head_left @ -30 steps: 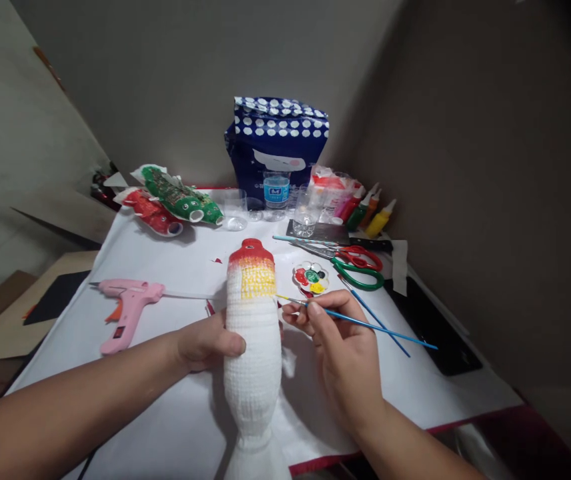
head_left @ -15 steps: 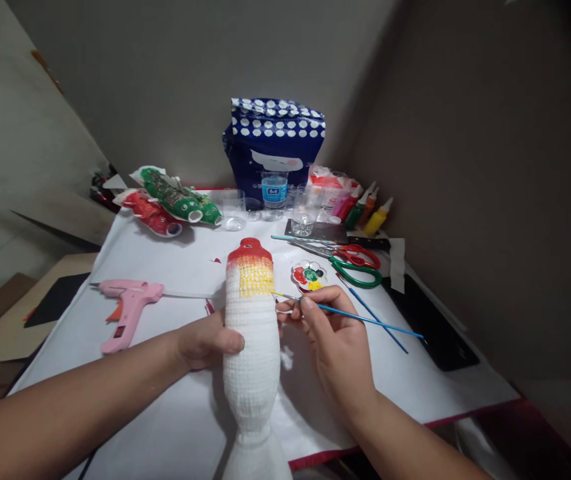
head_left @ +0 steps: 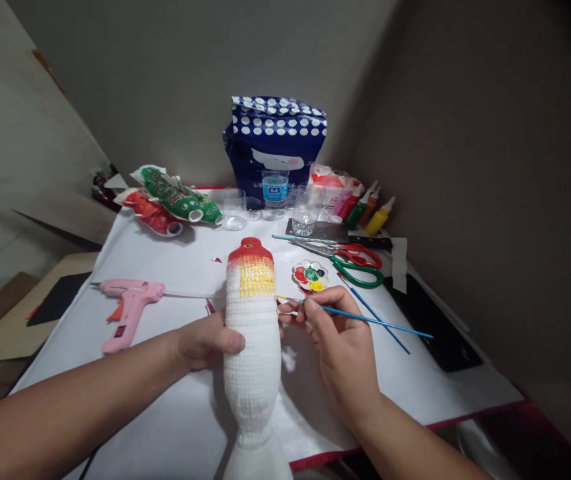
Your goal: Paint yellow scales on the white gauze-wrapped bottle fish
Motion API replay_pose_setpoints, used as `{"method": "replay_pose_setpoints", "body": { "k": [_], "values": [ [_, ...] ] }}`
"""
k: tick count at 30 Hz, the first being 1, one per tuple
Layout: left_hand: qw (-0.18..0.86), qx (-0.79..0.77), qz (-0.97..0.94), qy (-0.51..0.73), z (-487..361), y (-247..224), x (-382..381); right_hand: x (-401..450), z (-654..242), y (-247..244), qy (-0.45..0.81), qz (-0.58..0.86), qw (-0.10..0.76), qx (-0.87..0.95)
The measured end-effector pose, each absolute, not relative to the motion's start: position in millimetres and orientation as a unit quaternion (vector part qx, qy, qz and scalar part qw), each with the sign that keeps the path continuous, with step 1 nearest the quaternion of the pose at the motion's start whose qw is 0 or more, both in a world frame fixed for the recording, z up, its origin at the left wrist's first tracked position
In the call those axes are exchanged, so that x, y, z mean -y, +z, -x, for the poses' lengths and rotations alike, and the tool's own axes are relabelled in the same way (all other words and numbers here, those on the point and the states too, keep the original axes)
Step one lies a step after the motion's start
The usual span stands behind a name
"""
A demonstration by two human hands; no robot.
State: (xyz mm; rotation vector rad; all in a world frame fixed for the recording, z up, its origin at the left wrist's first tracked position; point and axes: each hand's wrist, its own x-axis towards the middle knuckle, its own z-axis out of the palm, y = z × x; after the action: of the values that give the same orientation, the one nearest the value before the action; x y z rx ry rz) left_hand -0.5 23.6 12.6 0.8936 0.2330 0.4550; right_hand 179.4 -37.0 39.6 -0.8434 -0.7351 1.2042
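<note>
A white, gauze-textured fish-shaped body [head_left: 252, 360] points away from me, its narrow waist and flared tail end nearest. Its far tip is painted red, with a yellow patch below. My left hand [head_left: 214, 339] grips it from the left, thumb on top and the other fingers hidden beneath. Between thumb and fingers my right hand [head_left: 338, 327] pinches a blue paintbrush [head_left: 350, 313]. The yellow-coated bristles are at the body's right edge, beside the yellow patch; whether they touch is unclear. Just beyond that hand lies a flower-shaped palette [head_left: 310, 275] with red, green, black and yellow paint.
A pink glue gun [head_left: 133, 307] lies left. Painted fish [head_left: 175, 197] rest at the back left. Clear cups [head_left: 234, 210] stand before a blue bag [head_left: 278, 137]. Paint bottles [head_left: 379, 217], scissors [head_left: 358, 272], a second brush [head_left: 380, 320] and a black phone-like slab [head_left: 435, 327] are right.
My right hand and the brush have shifted slightly right, drawing the bristles a little off toward the body's edge. The left hand and fish-shaped body have hardly moved.
</note>
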Motion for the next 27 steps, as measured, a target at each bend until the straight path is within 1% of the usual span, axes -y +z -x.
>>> {"method": "replay_pose_setpoints", "body": {
  "k": [6,16,27],
  "values": [
    [0.883,-0.101,-0.41,0.206,1.0,10.6,-23.7,36.4,-179.2,39.3,0.532,0.376,0.682,0.332],
    [0.878,-0.128,-0.409,0.214,1.3,11.0,-23.2,35.8,-178.5,45.2,0.543,0.377,0.678,0.321],
    [0.88,-0.11,-0.41,0.214,-1.4,14.6,-22.9,37.7,-179.8,43.8,0.55,0.386,0.668,0.318]
  ]
}}
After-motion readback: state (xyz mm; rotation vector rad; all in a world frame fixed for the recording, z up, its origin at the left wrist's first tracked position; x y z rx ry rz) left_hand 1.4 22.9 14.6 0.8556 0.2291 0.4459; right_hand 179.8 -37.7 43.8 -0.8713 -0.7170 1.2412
